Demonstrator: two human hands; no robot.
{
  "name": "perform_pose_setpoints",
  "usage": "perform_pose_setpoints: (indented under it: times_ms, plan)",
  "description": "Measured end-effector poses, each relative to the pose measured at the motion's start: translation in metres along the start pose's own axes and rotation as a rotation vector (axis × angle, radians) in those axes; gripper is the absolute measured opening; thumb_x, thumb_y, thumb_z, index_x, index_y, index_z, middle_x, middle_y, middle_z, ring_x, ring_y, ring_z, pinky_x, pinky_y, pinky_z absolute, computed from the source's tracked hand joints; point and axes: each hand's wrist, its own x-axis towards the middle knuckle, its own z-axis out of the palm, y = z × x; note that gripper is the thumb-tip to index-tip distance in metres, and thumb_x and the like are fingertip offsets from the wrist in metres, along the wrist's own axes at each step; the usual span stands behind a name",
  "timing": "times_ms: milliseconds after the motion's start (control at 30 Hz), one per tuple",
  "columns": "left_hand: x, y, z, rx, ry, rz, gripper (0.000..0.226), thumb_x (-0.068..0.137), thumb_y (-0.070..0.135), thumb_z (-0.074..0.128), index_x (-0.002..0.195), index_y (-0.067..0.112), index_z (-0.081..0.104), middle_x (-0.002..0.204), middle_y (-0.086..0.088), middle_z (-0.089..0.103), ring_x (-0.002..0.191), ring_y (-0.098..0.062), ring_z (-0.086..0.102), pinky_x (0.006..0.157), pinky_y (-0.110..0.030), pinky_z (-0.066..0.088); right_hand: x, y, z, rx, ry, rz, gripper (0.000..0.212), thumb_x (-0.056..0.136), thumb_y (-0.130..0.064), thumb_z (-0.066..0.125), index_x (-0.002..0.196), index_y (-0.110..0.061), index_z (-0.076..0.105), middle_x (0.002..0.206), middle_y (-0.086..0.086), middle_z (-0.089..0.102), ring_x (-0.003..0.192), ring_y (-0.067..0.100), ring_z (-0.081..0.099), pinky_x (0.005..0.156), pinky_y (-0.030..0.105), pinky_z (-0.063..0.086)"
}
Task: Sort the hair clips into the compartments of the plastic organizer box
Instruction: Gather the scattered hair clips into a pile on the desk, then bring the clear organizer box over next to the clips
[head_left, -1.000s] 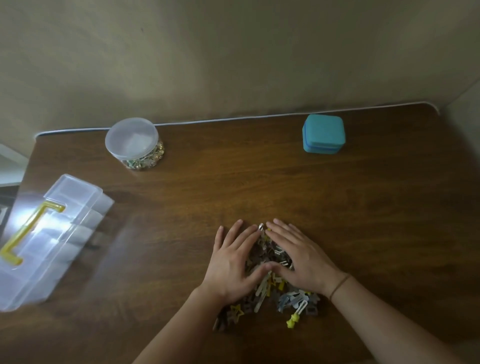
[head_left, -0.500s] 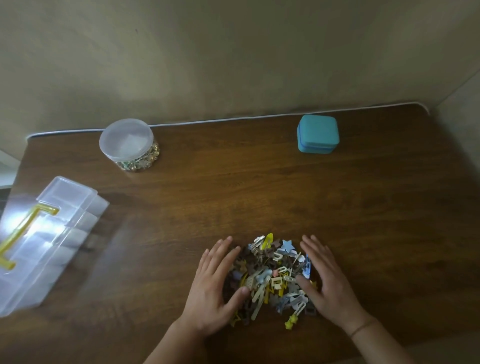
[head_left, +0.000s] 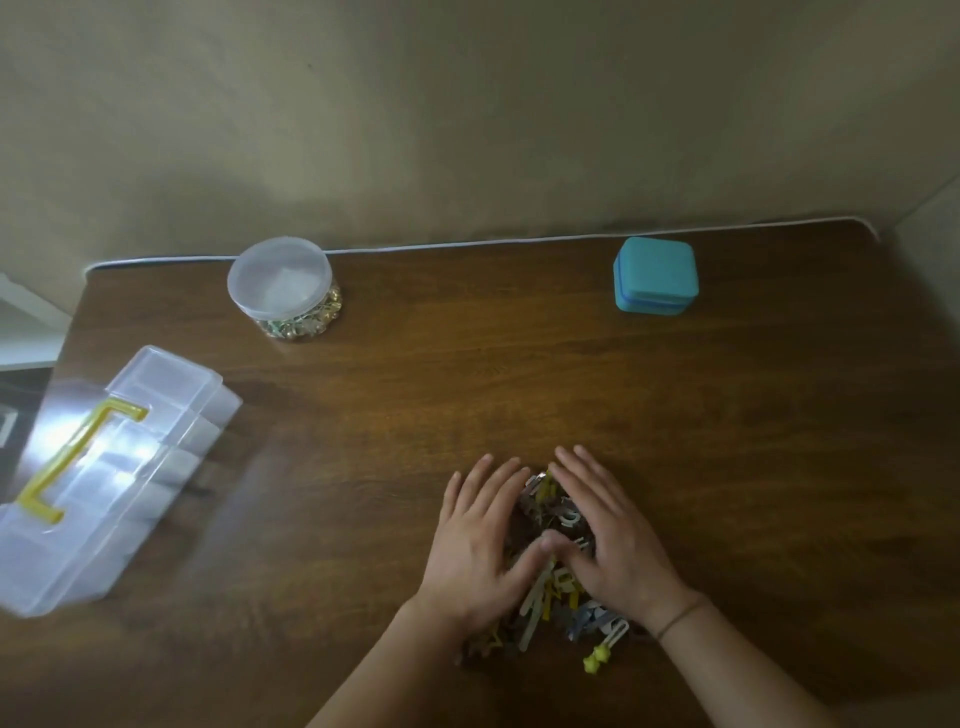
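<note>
Both my hands lie flat on the heap of hair clips (head_left: 548, 582) near the front edge of the counter (head_left: 519, 374): my left hand (head_left: 480, 540) covers its left side, my right hand (head_left: 608, 535) its right side, fingers straight, thumb tips touching in the middle. Neither grip holds a clip; the palms and fingers only press on the pile. Clips in yellow, grey, cream and brown show between my hands and spill out toward me, with a small yellow star-tipped one (head_left: 597, 659) at the near right of the heap.

At the left edge of the counter stands the clear plastic organizer box (head_left: 119, 478), lid closed, its yellow handle (head_left: 78, 457) on top; glare hides what its compartments hold. By the back edge, left of centre, a round clear tub (head_left: 283, 286) with a frosted lid holds small gold and greenish pieces. Toward the back right corner sits a closed teal case (head_left: 655, 275), its contents unseen.
</note>
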Motion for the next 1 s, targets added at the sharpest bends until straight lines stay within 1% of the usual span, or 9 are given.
perform_pose_setpoints:
  times_ms: [200, 333, 400, 500, 633, 767, 867, 933, 1000]
  plan:
    - [0.008, -0.004, -0.001, 0.007, -0.075, 0.002, 0.07, 0.093, 0.073, 0.028, 0.152, 0.036, 0.019, 0.155, 0.016, 0.032, 0.148, -0.005, 0.009, 0.12, -0.049, 0.007, 0.008, -0.002, 0.005, -0.117, -0.156, -0.053, 0.075, 0.095, -0.068, 0.017, 0.153, -0.021, 0.02, 0.16, -0.013, 0.01, 0.146, -0.002, -0.008, 0.121, 0.038, 0.012]
    - [0.017, -0.016, -0.026, 0.003, -0.028, -0.026, 0.067, 0.094, 0.072, 0.026, 0.15, 0.036, 0.025, 0.154, 0.015, 0.034, 0.148, -0.004, 0.008, 0.119, -0.05, 0.009, 0.019, -0.012, 0.006, -0.19, 0.017, -0.042, 0.068, 0.094, -0.068, 0.024, 0.143, -0.026, 0.045, 0.153, -0.014, 0.034, 0.147, 0.006, 0.012, 0.117, 0.043, 0.023]
    - [0.033, -0.026, -0.057, 0.002, 0.115, -0.099, 0.063, 0.094, 0.07, 0.027, 0.147, 0.035, 0.033, 0.153, 0.013, 0.036, 0.147, -0.007, 0.013, 0.119, -0.05, 0.012, 0.044, -0.034, 0.005, -0.145, 0.109, -0.046, 0.062, 0.095, -0.064, 0.028, 0.138, -0.027, 0.05, 0.149, -0.013, 0.041, 0.147, 0.012, 0.02, 0.115, 0.044, 0.028]
    - [0.049, -0.052, -0.121, 0.043, 0.426, -0.221, 0.053, 0.093, 0.056, 0.045, 0.136, 0.027, 0.051, 0.146, 0.004, 0.047, 0.141, -0.019, 0.032, 0.114, -0.052, 0.024, 0.095, -0.085, 0.01, 0.034, 0.149, -0.055, 0.06, 0.095, -0.061, 0.03, 0.134, -0.022, 0.055, 0.142, -0.009, 0.05, 0.142, 0.013, 0.031, 0.112, 0.032, 0.028]
    - [0.025, -0.108, -0.201, 0.23, 0.71, -0.334, 0.053, 0.081, 0.039, 0.071, 0.126, 0.013, 0.061, 0.137, -0.008, 0.055, 0.13, -0.033, 0.047, 0.106, -0.052, 0.034, 0.153, -0.157, 0.031, 0.4, 0.032, 0.1, 0.044, 0.092, -0.045, 0.054, 0.129, -0.022, 0.058, 0.128, -0.006, 0.06, 0.123, 0.011, 0.051, 0.105, 0.027, 0.039]
    - [-0.049, -0.169, -0.26, 0.393, 0.567, -0.663, 0.084, 0.066, 0.07, 0.058, 0.138, 0.027, 0.051, 0.146, -0.001, 0.046, 0.136, -0.027, 0.038, 0.111, -0.05, 0.027, 0.192, -0.226, 0.053, 0.713, -0.253, 0.335, 0.031, 0.092, -0.03, 0.062, 0.12, -0.017, 0.063, 0.117, 0.004, 0.068, 0.104, 0.018, 0.065, 0.094, 0.037, 0.052]
    - [-0.102, -0.21, -0.285, 0.117, 0.521, -0.883, 0.098, 0.062, 0.084, 0.048, 0.14, 0.026, 0.048, 0.145, 0.0, 0.049, 0.133, -0.022, 0.044, 0.108, -0.043, 0.036, 0.209, -0.264, 0.064, 0.789, -0.458, 0.423, 0.028, 0.095, -0.037, 0.056, 0.114, -0.018, 0.063, 0.115, 0.006, 0.067, 0.101, 0.022, 0.066, 0.089, 0.04, 0.054]
    - [-0.117, -0.221, -0.286, -0.036, 0.453, -0.881, 0.09, 0.063, 0.084, 0.049, 0.134, 0.029, 0.053, 0.133, 0.005, 0.058, 0.12, -0.017, 0.054, 0.094, -0.034, 0.045, 0.219, -0.28, 0.069, 0.841, -0.575, 0.5, 0.044, 0.096, -0.043, 0.053, 0.128, -0.014, 0.055, 0.119, 0.008, 0.064, 0.103, 0.024, 0.065, 0.09, 0.043, 0.051]
    - [-0.119, -0.219, -0.275, 0.011, 0.359, -0.848, 0.077, 0.064, 0.082, 0.049, 0.126, 0.037, 0.057, 0.116, 0.012, 0.063, 0.108, -0.015, 0.058, 0.075, -0.025, 0.042, 0.227, -0.288, 0.07, 0.856, -0.647, 0.565, 0.053, 0.095, -0.049, 0.05, 0.134, -0.013, 0.049, 0.122, 0.009, 0.063, 0.102, 0.027, 0.065, 0.091, 0.047, 0.046]
